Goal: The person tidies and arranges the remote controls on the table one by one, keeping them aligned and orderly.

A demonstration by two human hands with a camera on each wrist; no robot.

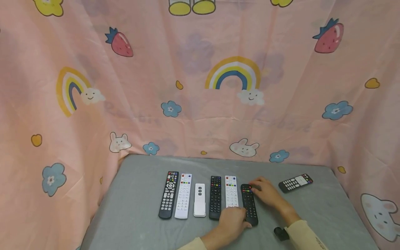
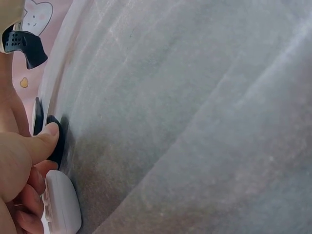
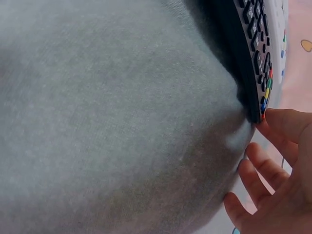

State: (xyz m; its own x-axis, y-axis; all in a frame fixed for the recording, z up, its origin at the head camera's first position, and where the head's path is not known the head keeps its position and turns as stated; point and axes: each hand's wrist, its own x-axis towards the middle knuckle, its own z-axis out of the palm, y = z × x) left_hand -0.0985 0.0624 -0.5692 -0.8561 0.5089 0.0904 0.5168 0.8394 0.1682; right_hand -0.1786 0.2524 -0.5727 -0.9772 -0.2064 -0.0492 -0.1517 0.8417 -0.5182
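A black remote control (image 1: 249, 201) lies at the right end of a row of remotes, slightly tilted. My left hand (image 1: 230, 224) pinches its near end, the thumb on the right edge and the fingers on the left. In the left wrist view the thumb presses on the dark end of that remote (image 2: 57, 151). My right hand (image 1: 265, 192) holds the far end between thumb and index finger, the other fingers spread. Just left of it is a white remote (image 1: 231, 191), its lower part hidden behind the left hand.
Further left lie a black remote (image 1: 215, 198), a small white remote (image 1: 200, 200), a white remote (image 1: 183, 196) and a black-and-grey remote (image 1: 168, 195). Another remote (image 1: 295, 183) lies slanted at the right. A patterned pink curtain (image 1: 200, 132) surrounds the grey-covered table (image 1: 134, 208).
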